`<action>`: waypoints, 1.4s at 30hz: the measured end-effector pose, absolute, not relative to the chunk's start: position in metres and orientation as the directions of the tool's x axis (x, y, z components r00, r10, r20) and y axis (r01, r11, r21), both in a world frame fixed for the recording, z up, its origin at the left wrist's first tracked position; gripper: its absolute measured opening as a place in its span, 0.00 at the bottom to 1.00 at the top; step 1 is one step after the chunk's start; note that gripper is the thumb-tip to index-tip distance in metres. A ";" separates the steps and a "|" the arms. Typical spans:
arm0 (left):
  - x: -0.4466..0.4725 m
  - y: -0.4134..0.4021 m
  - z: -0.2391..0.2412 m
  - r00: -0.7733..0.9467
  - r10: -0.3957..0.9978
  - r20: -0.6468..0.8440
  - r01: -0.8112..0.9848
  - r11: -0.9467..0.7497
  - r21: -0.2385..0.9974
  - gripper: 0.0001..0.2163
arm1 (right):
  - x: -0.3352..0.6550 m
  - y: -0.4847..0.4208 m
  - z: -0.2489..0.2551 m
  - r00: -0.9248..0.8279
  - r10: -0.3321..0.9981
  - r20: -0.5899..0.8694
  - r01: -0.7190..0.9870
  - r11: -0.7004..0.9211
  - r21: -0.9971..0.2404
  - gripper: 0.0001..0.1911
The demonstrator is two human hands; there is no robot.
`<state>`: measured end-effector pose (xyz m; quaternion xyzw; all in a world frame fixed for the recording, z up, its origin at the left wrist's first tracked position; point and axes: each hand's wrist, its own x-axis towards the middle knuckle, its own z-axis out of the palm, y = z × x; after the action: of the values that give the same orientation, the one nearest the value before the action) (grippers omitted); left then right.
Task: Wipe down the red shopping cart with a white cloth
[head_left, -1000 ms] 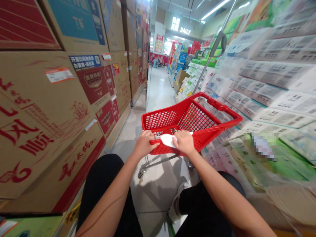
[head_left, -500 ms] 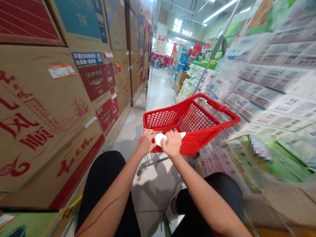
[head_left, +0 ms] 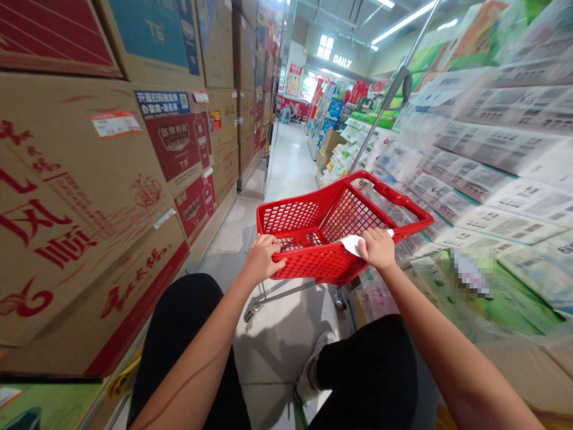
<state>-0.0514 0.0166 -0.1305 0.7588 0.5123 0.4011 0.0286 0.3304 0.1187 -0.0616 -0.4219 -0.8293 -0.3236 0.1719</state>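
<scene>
A red plastic shopping basket cart point(head_left: 313, 266) stands in front of my knees, tilted, with a grey pole rising behind it. My left hand point(head_left: 263, 257) is closed over the near rim at its left corner. Farther right along that same rim, my right hand point(head_left: 377, 248) presses a white tissue point(head_left: 352, 243) against the plastic, its fingers wrapped over the edge. Part of the tissue sticks out on both sides of the hand. The basket's visible floor is a red grid.
Stacked cardboard cartons point(head_left: 85, 197) line the left side. Piles of plastic-wrapped tissue packs point(head_left: 483, 179) rise on the right, with a green pack point(head_left: 528, 286) lower down. A tiled aisle point(head_left: 286, 155) runs ahead to a blue stool point(head_left: 285, 115). My black-clad knees flank the cart.
My right hand has slid rightward along the near rim with the tissue, away from my left hand. The left hand stays near the left corner, gripping the rim.
</scene>
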 end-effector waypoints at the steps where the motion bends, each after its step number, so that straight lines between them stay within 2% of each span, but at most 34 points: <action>1: -0.050 0.016 -0.131 0.154 0.798 0.583 0.750 -0.478 0.457 0.05 | 0.325 0.116 -0.064 -0.529 0.606 0.594 0.848 0.392 0.356 0.15; 4: -0.044 0.015 -0.133 0.166 0.793 0.586 0.735 -0.495 0.463 0.06 | 0.274 0.093 -0.083 -0.361 0.630 0.687 0.928 0.320 0.193 0.14; 11: -0.039 0.006 -0.128 0.110 0.818 0.564 0.771 -0.428 0.471 0.02 | 0.113 0.023 -0.129 -0.382 0.600 0.703 0.826 0.562 -0.031 0.17; 13: -0.044 0.004 -0.126 0.104 0.829 0.549 0.782 -0.409 0.471 0.03 | 0.101 0.019 -0.128 -0.460 0.592 0.662 0.792 0.611 0.004 0.17; 16: -0.055 0.005 -0.124 0.144 0.830 0.539 0.772 -0.434 0.464 0.05 | 0.130 0.034 -0.113 -0.616 0.548 0.566 0.726 0.674 0.137 0.18; 20: -0.068 0.007 -0.124 0.177 0.819 0.546 0.741 -0.476 0.474 0.11 | 0.232 0.080 -0.077 -0.541 0.630 0.557 0.830 0.505 0.235 0.17; 23: -0.070 0.008 -0.127 0.173 0.820 0.545 0.717 -0.484 0.501 0.12 | 0.303 0.113 -0.052 -0.481 0.633 0.606 0.876 0.380 0.298 0.16; 25: -0.067 0.009 -0.129 0.168 0.820 0.547 0.706 -0.488 0.513 0.11 | 0.319 0.123 -0.047 -0.425 0.621 0.658 0.905 0.315 0.287 0.16; 28: -0.058 0.011 -0.131 0.141 0.819 0.556 0.703 -0.478 0.526 0.11 | 0.285 0.110 -0.062 -0.328 0.615 0.717 0.941 0.279 0.192 0.16; 32: -0.042 0.014 -0.132 0.116 0.818 0.563 0.706 -0.467 0.533 0.05 | 0.175 0.059 -0.100 -0.316 0.658 0.683 0.910 0.415 0.022 0.14; 34: -0.038 0.015 -0.133 0.096 0.819 0.566 0.710 -0.454 0.538 0.03 | 0.129 0.035 -0.112 -0.353 0.669 0.654 0.874 0.486 -0.026 0.13; 38: -0.042 0.016 -0.133 0.104 0.819 0.565 0.726 -0.450 0.519 0.04 | 0.123 0.025 -0.106 -0.506 0.649 0.568 0.812 0.581 0.059 0.15; 42: -0.054 0.018 -0.129 0.126 0.831 0.542 0.756 -0.434 0.490 0.09 | 0.217 0.059 -0.077 -0.461 0.686 0.563 0.876 0.454 0.163 0.16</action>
<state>-0.0538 0.0181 -0.1291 0.7488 0.5296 0.3956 0.0475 0.2174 0.0590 -0.0766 -0.4732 -0.8254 -0.2216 0.2138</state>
